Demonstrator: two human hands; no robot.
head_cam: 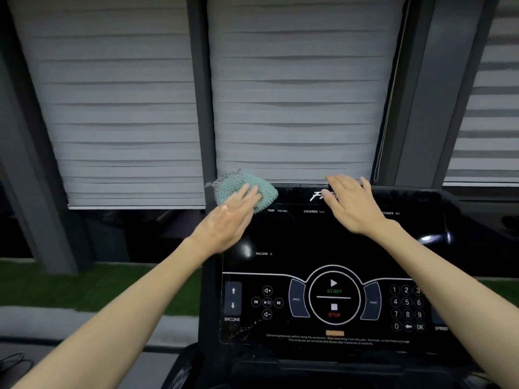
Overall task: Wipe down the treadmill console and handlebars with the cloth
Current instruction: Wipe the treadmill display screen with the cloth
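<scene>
The black glossy treadmill console (323,242) fills the lower middle, with a START/STOP ring, number keys and incline buttons. A teal knobbly cloth (252,189) lies bunched at the console's top left corner. My left hand (230,220) presses flat on the cloth with its fingers spread over it. My right hand (351,203) rests open and flat on the console's top edge near the logo, holding nothing. The handlebars are out of view.
Grey window blinds (295,94) and dark frame posts (200,108) stand right behind the console. A blind cord (377,164) hangs at the right. Green turf (84,287) and a pale floor strip lie to the lower left.
</scene>
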